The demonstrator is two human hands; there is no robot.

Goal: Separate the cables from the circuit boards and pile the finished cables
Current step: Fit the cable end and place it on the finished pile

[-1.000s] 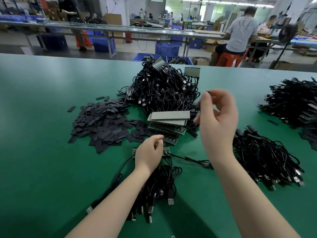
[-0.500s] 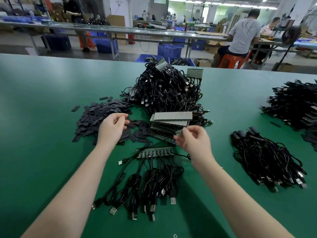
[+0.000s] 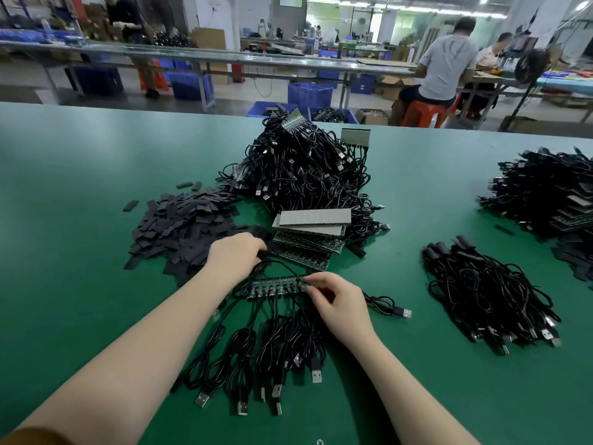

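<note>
while both hands are working one board, cables are lying in heaps all round

while the person is leaning over the green table [image 3: 80, 187], the right hand [image 3: 340, 300] is pinching the right end of a narrow circuit board [image 3: 272, 288] with curled fingers. the board is lying flat just in front of them, and its attached cables [image 3: 266, 348] are trailing toward the person, usb plugs at the near ends. the left hand [image 3: 236, 253] is sitting just beyond the board's left end, fingers curled around a black cable [image 3: 285, 268] arcing across to the right hand. a stack of boards [image 3: 309, 234] is resting just behind the hands, touching a big tangled heap of cables [image 3: 305, 175]. flat black strips [image 3: 186, 226] are lying scattered to the left. a tidy pile of separated cables [image 3: 487, 293] is sitting well apart on the right, with another dark heap [image 3: 545, 191] beyond it.
</note>
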